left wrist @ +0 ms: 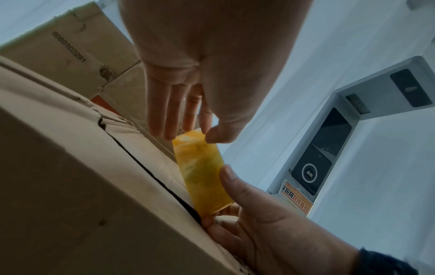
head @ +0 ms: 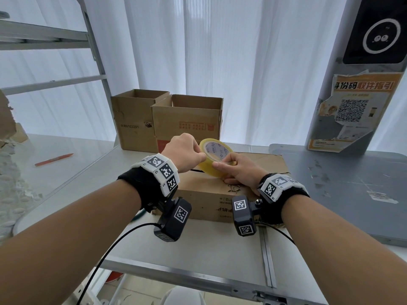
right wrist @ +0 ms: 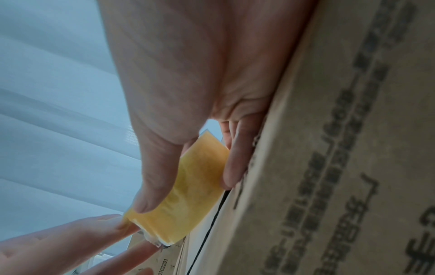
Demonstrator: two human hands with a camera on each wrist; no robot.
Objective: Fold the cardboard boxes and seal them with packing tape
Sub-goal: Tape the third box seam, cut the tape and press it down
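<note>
A closed flat cardboard box [head: 207, 194] lies on the white table [head: 198, 245], a dark seam running along its top [left wrist: 146, 167]. Just above the seam, both hands hold a roll of yellowish packing tape [head: 212, 156] on edge. My left hand [head: 201, 154] pinches the roll's upper rim between thumb and forefinger [left wrist: 207, 134]. My right hand [head: 224, 166] grips the roll, thumb on its outer face [right wrist: 150, 189], other fingers between the roll and the box top [right wrist: 233, 167]. Whether a loose tape end is lifted is unclear.
Two open cardboard boxes [head: 136, 119] [head: 187, 122] stand behind the flat one. An orange pen [head: 54, 159] lies on the glass surface at left. A grey kiosk with a poster [head: 352, 111] and its grey base [head: 341, 194] fill the right. A metal rack [head: 97, 51] stands at left.
</note>
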